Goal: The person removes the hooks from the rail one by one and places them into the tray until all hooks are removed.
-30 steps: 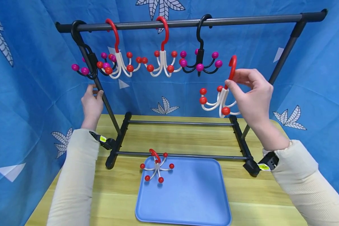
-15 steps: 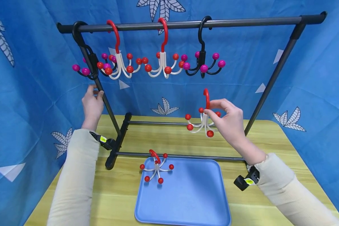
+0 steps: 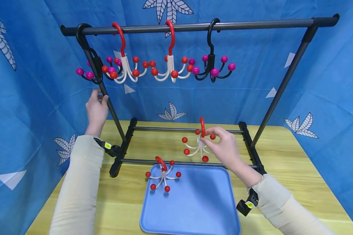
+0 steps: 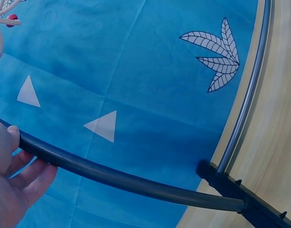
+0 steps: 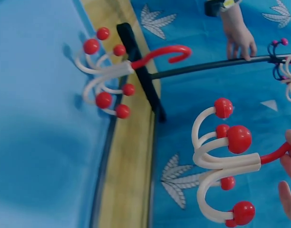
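My right hand [image 3: 225, 147] pinches the red hook of a white multi-arm hanger [image 3: 200, 145] with red ball tips, in the air behind the tray. In the right wrist view this hanger [image 5: 226, 164] hangs from the fingertips [image 5: 290, 161]. My left hand [image 3: 97, 109] holds the rack's left post [image 3: 113, 112], thumb and fingers about it, as the left wrist view shows with the post [image 4: 112, 173]. A second red-and-white hanger [image 3: 163, 174] stands at the far left corner of the blue tray [image 3: 194, 209].
From the rack's top bar [image 3: 259, 24] hang a black hanger [image 3: 97, 65] with magenta balls at the left end, two red-and-white hangers [image 3: 125, 65] and another black hanger [image 3: 211, 63]. Base rails [image 3: 188, 129] run across the wooden table [image 3: 297, 182]; a blue cloth [image 3: 153, 107] stands behind.
My right hand has carried the red-and-white hanger down and to the left, from beneath the bar's right part toward the tray. The left hand has stayed on the post.
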`<state>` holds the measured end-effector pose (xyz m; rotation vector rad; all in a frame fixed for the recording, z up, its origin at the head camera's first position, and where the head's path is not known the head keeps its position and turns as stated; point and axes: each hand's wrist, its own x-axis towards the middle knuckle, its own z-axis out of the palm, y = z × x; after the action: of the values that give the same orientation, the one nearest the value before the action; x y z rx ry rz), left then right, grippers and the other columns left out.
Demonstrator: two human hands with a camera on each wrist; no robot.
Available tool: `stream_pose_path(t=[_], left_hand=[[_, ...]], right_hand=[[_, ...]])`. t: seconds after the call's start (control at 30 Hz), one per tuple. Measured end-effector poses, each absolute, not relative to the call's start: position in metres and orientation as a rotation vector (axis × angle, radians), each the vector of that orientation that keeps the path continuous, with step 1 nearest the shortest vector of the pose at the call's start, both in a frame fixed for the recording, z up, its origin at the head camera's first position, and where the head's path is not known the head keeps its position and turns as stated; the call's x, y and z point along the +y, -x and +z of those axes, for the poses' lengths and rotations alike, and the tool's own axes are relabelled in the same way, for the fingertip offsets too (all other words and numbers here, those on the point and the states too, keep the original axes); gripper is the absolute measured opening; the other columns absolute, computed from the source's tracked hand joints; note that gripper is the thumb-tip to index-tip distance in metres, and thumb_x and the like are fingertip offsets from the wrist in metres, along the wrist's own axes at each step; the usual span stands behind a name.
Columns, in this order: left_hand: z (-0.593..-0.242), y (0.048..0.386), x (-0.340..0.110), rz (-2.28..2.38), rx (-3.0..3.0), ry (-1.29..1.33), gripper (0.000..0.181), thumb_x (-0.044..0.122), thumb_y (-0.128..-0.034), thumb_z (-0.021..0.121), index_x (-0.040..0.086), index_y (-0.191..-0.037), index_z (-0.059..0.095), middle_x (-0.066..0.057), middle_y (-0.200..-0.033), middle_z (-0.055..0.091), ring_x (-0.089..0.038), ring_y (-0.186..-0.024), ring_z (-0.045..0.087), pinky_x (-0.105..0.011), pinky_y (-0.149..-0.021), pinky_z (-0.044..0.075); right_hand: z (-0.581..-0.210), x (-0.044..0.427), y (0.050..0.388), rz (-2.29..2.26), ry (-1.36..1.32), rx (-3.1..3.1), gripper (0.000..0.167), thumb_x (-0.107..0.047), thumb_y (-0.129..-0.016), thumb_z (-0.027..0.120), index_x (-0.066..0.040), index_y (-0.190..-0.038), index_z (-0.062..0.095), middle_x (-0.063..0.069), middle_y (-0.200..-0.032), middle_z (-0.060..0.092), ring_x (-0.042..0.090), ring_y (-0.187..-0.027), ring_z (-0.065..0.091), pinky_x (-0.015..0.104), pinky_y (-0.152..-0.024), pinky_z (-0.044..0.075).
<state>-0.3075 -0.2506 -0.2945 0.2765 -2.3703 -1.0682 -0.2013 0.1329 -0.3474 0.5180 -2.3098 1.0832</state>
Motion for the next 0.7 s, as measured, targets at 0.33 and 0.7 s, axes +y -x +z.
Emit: stream_pose_path(t=[0.33, 0.7], left_hand=[[-0.294, 0.308, -0.251, -1.053, -2.379, -0.290, 0.033, 0.026, -0.0975, 0.039, 0.009, -0.126, 0.044, -0.017, -0.119, 0.056, -0.031, -0.098, 0.054, -0.044, -0.081, 0.045], [-0.296, 0.309, -0.251, -1.055, -2.367, -0.277, 0.033, 0.025, -0.0974, 0.039, 0.008, -0.125, 0.045, -0.017, -0.118, 0.056, -0.030, -0.096, 0.053, -0.043, -0.078, 0.044]], right_hand=[[-0.376, 0.122, 0.188, 1.126, -0.557, -2.405, 0.019, -0.012, -0.072, 0.076, -0.010, -0.088, 0.067, 0.000, -0.086, 0.068, 0.014, -0.081, 0.062, 0.023, -0.059, 0.047], [-0.399, 0.116, 0.174, 1.236, -0.535, -2.495, 0.018, -0.011, -0.072, 0.077, -0.014, -0.087, 0.066, -0.003, -0.085, 0.065, 0.013, -0.081, 0.060, 0.019, -0.049, 0.047]])
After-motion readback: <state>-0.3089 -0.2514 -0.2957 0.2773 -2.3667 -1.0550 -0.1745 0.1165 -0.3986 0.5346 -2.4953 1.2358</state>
